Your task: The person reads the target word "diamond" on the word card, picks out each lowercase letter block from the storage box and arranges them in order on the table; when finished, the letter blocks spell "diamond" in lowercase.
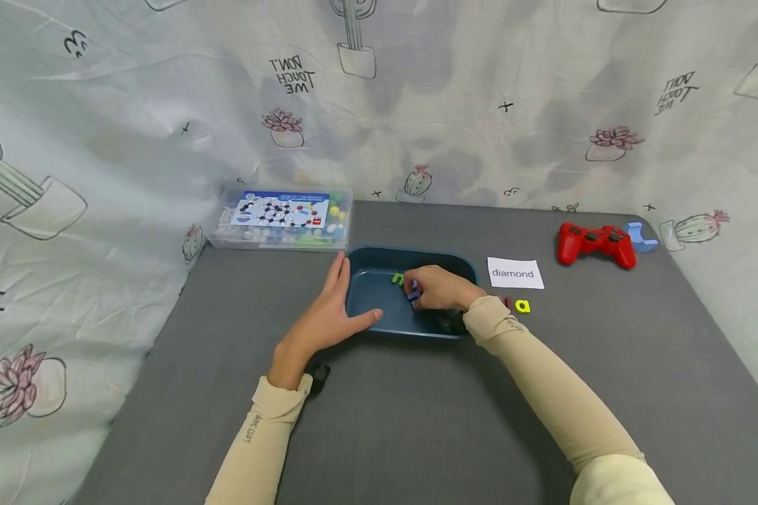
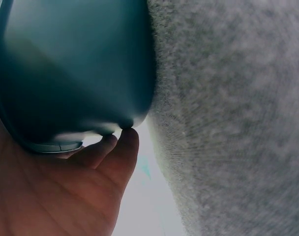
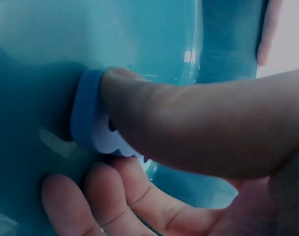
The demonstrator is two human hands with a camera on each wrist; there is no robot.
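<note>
A dark teal tray (image 1: 385, 324) lies on the grey table. My left hand (image 1: 326, 317) rests along its left side with straight fingers, thumb stretched over the front rim. In the left wrist view, the fingertips (image 2: 130, 140) touch the tray's outer wall. My right hand (image 1: 442, 287) reaches into the tray and pinches a small blue letter (image 3: 85, 110) between thumb and fingers, close over the tray floor. A green letter (image 1: 398, 278) lies just left of its fingertips. To the right of the tray are a yellow letter "a" (image 1: 522, 306) and a dark red letter (image 1: 508, 302), partly behind the sleeve.
A white card reading "diamond" (image 1: 515, 273) lies right of the tray. Farther right are a red game controller (image 1: 596, 244) and a light blue plastic piece (image 1: 641, 237). At the back left stands a clear box of molecule-model parts (image 1: 278, 237). A printed curtain (image 1: 455, 105) hangs behind the table.
</note>
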